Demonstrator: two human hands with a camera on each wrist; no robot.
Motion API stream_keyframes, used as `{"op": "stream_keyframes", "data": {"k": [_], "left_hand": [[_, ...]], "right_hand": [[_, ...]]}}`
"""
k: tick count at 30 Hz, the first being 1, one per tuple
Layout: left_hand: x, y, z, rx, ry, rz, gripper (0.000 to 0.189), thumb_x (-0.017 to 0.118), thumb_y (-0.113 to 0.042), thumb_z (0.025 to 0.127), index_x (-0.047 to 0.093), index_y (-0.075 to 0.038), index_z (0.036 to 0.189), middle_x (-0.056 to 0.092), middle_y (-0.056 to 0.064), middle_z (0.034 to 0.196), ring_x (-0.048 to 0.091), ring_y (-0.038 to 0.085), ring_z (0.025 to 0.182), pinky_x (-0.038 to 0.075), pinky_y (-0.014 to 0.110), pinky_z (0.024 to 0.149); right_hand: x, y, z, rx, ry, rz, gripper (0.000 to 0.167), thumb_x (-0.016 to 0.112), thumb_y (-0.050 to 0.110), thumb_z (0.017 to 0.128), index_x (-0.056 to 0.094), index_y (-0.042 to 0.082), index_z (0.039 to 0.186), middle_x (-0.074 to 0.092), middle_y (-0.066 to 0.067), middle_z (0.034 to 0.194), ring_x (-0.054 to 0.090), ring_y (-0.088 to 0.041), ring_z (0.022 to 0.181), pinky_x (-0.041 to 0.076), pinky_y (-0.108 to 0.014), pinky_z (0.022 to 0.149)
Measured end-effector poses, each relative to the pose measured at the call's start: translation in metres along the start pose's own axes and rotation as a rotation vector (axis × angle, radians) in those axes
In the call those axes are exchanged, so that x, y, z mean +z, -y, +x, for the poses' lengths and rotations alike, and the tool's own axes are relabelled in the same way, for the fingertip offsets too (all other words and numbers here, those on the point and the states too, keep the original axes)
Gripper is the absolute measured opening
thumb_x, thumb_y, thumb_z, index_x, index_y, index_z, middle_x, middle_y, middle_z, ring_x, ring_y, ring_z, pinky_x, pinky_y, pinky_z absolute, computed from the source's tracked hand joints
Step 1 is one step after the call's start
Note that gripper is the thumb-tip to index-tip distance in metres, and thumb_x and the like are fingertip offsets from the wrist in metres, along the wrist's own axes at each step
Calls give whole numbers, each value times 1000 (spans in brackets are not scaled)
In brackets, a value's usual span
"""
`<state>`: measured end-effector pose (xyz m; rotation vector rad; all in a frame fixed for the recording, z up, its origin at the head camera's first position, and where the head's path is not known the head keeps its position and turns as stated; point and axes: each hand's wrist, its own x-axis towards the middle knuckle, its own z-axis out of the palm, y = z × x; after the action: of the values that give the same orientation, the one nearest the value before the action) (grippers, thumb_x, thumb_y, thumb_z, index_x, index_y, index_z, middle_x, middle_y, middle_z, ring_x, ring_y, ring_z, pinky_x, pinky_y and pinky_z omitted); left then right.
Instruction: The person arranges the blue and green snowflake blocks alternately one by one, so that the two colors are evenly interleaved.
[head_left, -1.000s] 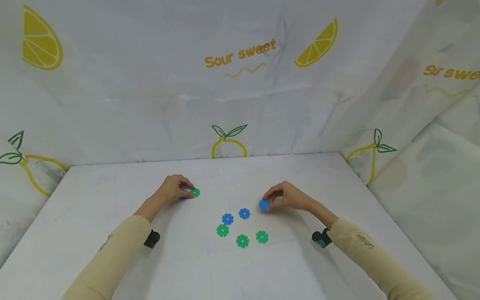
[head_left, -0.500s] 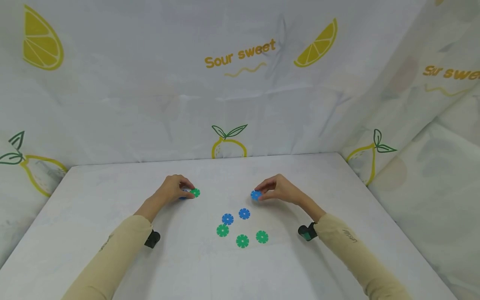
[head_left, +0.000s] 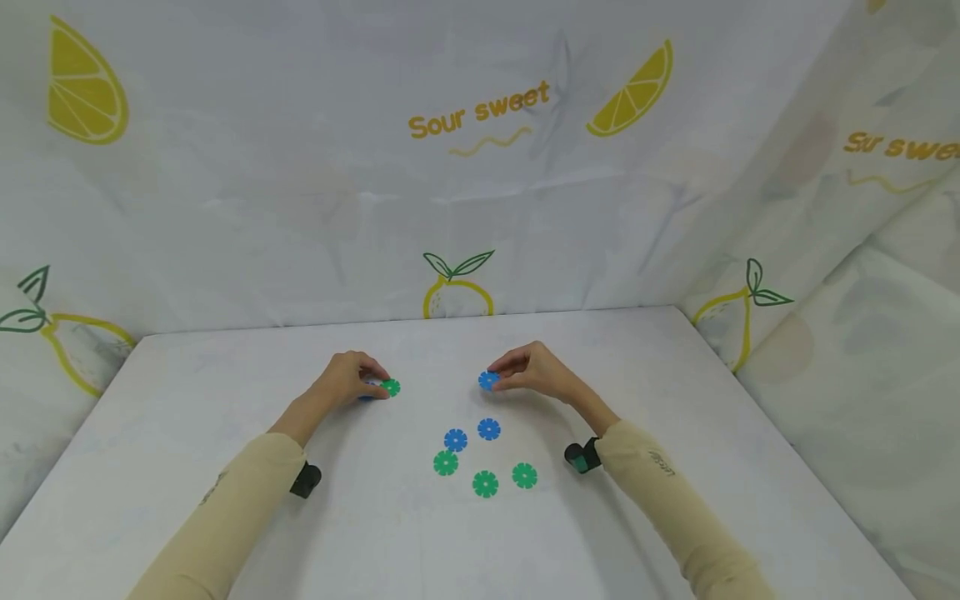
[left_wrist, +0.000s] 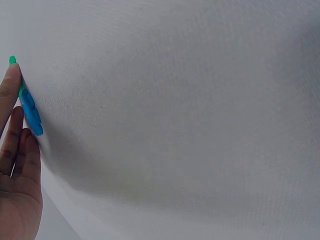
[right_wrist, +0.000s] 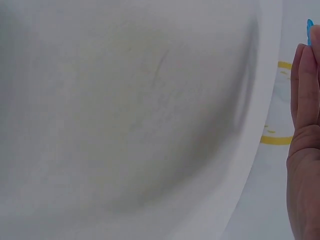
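Note:
At the back left of the table, my left hand (head_left: 351,379) pinches a green notched disc (head_left: 391,387) between thumb and fingers. A blue notched disc (left_wrist: 32,113) joins the green one at that hand, partly hidden by the fingers in the head view. To the right, my right hand (head_left: 534,370) pinches another blue notched disc (head_left: 488,381) by its edge, held over the table with its face toward the head camera. A gap separates this disc from the pieces at my left hand. In the right wrist view only a sliver of it (right_wrist: 310,31) shows.
Nearer the front lie two blue discs, a left one (head_left: 455,440) and a right one (head_left: 489,429). Close by are three green discs: left (head_left: 446,463), middle (head_left: 485,484) and right (head_left: 524,476). A lemon-print cloth (head_left: 300,208) hangs behind the white table (head_left: 405,550).
My right hand has carried its blue disc leftward and toward the back, closer to my left hand. The left hand and the discs lying on the table have stayed in place.

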<state>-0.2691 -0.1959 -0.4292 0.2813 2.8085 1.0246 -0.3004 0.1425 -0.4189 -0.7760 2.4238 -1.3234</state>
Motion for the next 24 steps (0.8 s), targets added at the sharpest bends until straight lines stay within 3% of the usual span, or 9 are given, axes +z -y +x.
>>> {"op": "stream_keyframes", "data": {"k": [8,17,24], "left_hand": [[0,1,0,11,1,-5,23,81,-15,76,73,-4,95,65,10,100,57,30,104,46,43,95],[0,0,2,1,0,-3,23,81,-15,76,73,-5,95,65,11,103,56,31,105,45,43,96],[0,0,1,-12,7,7,24,81,-15,76,73,-5,96,65,11,104,56,30,105,45,43,96]], "right_hand": [[12,7,13,34,-47,89,30,79,10,78,71,-1,105,71,-11,101,68,-18,87,54,-27,82],[33,15,29,38,-53,194,26,77,8,80,71,-1,104,71,-10,99,69,-18,90,55,-30,81],[47,18,41,55,-40,216,25,79,8,79,72,0,101,72,-8,96,68,-16,88,54,-29,82]]}}
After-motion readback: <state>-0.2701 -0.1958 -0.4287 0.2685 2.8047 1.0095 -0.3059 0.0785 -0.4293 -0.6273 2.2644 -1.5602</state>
